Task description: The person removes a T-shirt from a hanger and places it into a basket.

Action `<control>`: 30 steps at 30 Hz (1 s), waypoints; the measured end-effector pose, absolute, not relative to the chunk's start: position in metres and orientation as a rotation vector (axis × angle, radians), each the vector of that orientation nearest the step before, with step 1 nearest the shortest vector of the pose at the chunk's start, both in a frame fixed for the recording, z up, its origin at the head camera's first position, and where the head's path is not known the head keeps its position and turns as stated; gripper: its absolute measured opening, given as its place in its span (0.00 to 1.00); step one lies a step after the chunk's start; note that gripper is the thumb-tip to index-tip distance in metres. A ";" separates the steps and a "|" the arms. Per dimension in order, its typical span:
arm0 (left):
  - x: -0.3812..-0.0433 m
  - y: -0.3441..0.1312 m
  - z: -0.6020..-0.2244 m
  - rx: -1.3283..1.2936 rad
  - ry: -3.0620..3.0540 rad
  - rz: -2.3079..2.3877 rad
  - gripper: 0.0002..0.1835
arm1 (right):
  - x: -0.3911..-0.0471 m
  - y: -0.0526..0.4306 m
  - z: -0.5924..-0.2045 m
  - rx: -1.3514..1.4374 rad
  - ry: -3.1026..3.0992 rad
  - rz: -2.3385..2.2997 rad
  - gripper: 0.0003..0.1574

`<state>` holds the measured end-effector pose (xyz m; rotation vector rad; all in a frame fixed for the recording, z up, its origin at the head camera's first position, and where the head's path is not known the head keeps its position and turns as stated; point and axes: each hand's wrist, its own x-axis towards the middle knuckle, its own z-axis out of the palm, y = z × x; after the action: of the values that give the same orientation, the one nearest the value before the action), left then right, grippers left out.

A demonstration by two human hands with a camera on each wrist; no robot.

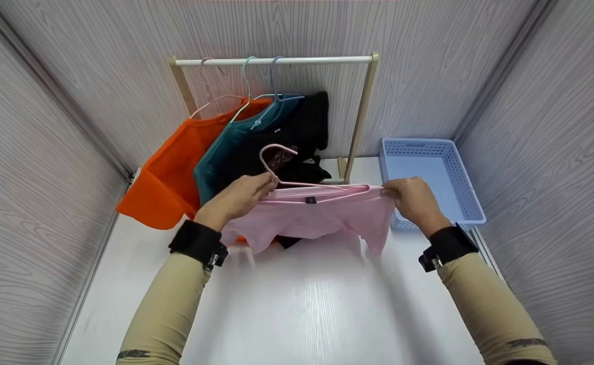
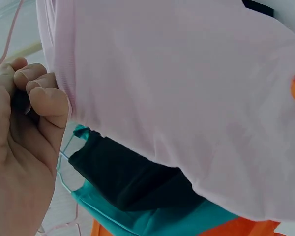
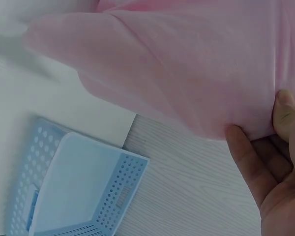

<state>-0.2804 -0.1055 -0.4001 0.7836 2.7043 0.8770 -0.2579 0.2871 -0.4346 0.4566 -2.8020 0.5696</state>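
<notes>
A pink shirt (image 1: 322,218) hangs spread between both hands, above the white tabletop. A pink clothes hanger (image 1: 265,158) sits in its neck opening, its hook standing up at the left. My left hand (image 1: 244,195) grips the hanger by the base of its hook together with the shirt's left side. In the left wrist view, the fingers (image 2: 42,83) curl at the shirt's edge. My right hand (image 1: 412,200) pinches the shirt's right shoulder between thumb and fingers, as the right wrist view shows at the pink cloth (image 3: 187,73).
Behind stands a clothes rack with a white rail (image 1: 317,60). An orange garment (image 1: 162,172), a teal garment (image 1: 211,162) and a black shirt (image 1: 307,121) hang there on hangers. A blue plastic basket (image 1: 431,142) stands at the right. Wood-grain walls enclose the table (image 1: 297,314).
</notes>
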 end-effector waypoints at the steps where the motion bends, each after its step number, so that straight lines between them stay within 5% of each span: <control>1: -0.280 -0.108 -0.401 0.784 2.706 0.883 0.14 | -0.258 0.287 -0.435 0.457 -2.811 0.581 0.10; 19: -0.273 -0.110 -0.400 0.771 2.679 0.923 0.15 | -0.256 0.292 -0.462 0.417 -2.853 0.643 0.11; 30: -0.274 -0.086 -0.392 0.672 2.638 0.985 0.12 | -0.250 0.256 -0.465 0.470 -2.690 0.797 0.08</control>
<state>-0.2745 -0.0857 -0.3919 0.6716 2.6378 0.9848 -0.2497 0.2556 -0.4647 0.4701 -2.6904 0.7965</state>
